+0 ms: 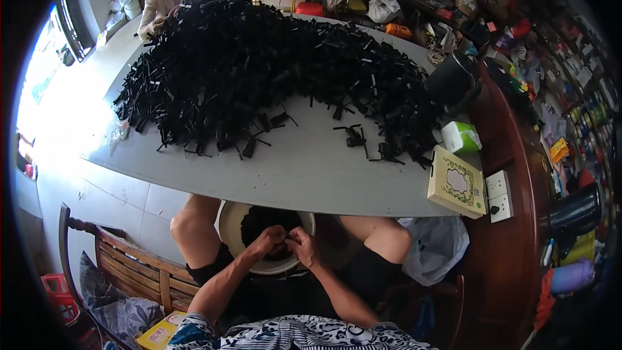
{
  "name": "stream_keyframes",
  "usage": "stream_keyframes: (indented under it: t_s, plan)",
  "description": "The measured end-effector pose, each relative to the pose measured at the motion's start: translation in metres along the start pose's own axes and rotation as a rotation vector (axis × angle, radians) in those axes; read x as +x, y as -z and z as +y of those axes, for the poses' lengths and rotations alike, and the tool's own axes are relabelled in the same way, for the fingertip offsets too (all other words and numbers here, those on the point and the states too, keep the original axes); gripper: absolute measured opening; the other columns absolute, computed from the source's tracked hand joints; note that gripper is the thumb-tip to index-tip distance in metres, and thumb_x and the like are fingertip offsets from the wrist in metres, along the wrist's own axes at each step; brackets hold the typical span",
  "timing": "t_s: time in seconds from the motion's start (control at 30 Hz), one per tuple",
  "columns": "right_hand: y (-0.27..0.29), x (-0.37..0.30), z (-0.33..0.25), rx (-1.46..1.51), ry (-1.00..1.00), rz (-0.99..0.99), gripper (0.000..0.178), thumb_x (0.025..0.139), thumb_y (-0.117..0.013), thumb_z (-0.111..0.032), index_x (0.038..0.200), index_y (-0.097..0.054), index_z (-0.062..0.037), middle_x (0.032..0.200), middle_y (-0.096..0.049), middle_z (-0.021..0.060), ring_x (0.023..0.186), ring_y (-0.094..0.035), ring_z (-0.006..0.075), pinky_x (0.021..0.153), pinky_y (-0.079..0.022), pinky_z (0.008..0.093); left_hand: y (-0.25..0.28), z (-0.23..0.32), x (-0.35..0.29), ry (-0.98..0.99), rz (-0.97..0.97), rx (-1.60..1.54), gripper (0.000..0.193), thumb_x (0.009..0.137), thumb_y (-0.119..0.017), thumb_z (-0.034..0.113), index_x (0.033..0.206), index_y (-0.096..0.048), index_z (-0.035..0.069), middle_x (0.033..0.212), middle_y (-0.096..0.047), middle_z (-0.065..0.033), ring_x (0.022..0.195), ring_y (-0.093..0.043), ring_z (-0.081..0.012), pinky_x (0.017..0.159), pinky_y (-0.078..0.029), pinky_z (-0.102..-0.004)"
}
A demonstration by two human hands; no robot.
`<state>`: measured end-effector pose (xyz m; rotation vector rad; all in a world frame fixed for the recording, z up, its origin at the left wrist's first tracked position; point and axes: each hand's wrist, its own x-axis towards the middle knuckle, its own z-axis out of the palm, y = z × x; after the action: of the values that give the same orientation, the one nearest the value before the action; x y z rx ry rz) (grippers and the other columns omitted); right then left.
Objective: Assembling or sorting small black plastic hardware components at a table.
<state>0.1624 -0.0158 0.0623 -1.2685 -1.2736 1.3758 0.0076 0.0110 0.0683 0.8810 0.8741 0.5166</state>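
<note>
Left hand (269, 241) and right hand (303, 248) meet, both curled, above a pale bucket (224, 223); whether they grip anything is too small to tell. Black pieces (257, 221) lie in the bucket, just below both hands; a black heap (246, 58) sits beyond on the surface (291, 185).

Head-worn fisheye view, looking downward, table (291, 168) just ahead
</note>
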Motion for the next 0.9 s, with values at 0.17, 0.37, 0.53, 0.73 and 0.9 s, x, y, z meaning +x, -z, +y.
stream_keyframes:
  t_s: [0.17,0.37,0.53,0.73,0.9]
  plan:
    - [0.001,-0.003,-0.014,-0.058,-0.180,-0.078,0.017,0.072,-0.059,-0.006,0.075,-0.044,-0.0013,0.055,-0.049,0.0030,0.050,-0.049,0.0113,0.045,-0.039,0.0261,-0.012,-0.001,0.001,-0.064,0.144,0.038,0.013,0.079,-0.046,0.017,0.072,-0.047,0.006,0.059,-0.041,0.0020,0.050,-0.038,-0.0064,0.041,-0.025,-0.0209]
    - [-0.001,-0.007,-0.016,-0.603,0.091,0.030,0.020,0.071,-0.060,-0.009,0.079,-0.044,-0.0001,0.062,-0.053,0.0119,0.057,-0.055,0.0257,0.051,-0.043,0.0331,-0.003,-0.034,0.023,-0.138,0.279,0.289,0.016,0.075,-0.047,0.017,0.073,-0.050,0.002,0.057,-0.049,-0.0050,0.054,-0.048,-0.0142,0.050,-0.038,-0.0271]
    - [0.042,-0.008,-0.122,-0.769,0.502,0.032,0.018,0.071,-0.056,-0.006,0.088,-0.053,-0.0043,0.078,-0.055,0.0118,0.069,-0.055,0.0284,0.057,-0.045,0.0364,0.007,-0.024,0.017,-0.175,0.559,0.766,0.025,0.070,-0.057,0.021,0.088,-0.053,0.004,0.073,-0.054,-0.0143,0.067,-0.054,-0.0287,0.062,-0.043,-0.0352]
    - [0.138,0.069,-0.173,-1.127,0.615,0.548,0.031,0.070,-0.060,-0.011,0.098,-0.049,-0.0039,0.090,-0.047,0.0125,0.081,-0.047,0.0296,0.067,-0.041,0.0370,0.005,-0.016,0.017,-0.238,0.431,0.835,0.032,0.066,-0.062,0.018,0.093,-0.051,0.005,0.086,-0.053,-0.0172,0.077,-0.053,-0.0309,0.065,-0.043,-0.0355]
    - [0.153,0.109,-0.168,-1.407,0.356,0.612,0.055,0.068,-0.063,-0.034,0.117,-0.043,-0.0199,0.099,-0.042,0.0107,0.091,-0.040,0.0262,0.073,-0.036,0.0398,0.005,-0.013,0.021,-0.304,0.441,0.766,0.026,0.066,-0.060,0.016,0.089,-0.053,0.005,0.080,-0.055,-0.0148,0.074,-0.055,-0.0286,0.062,-0.043,-0.0351]
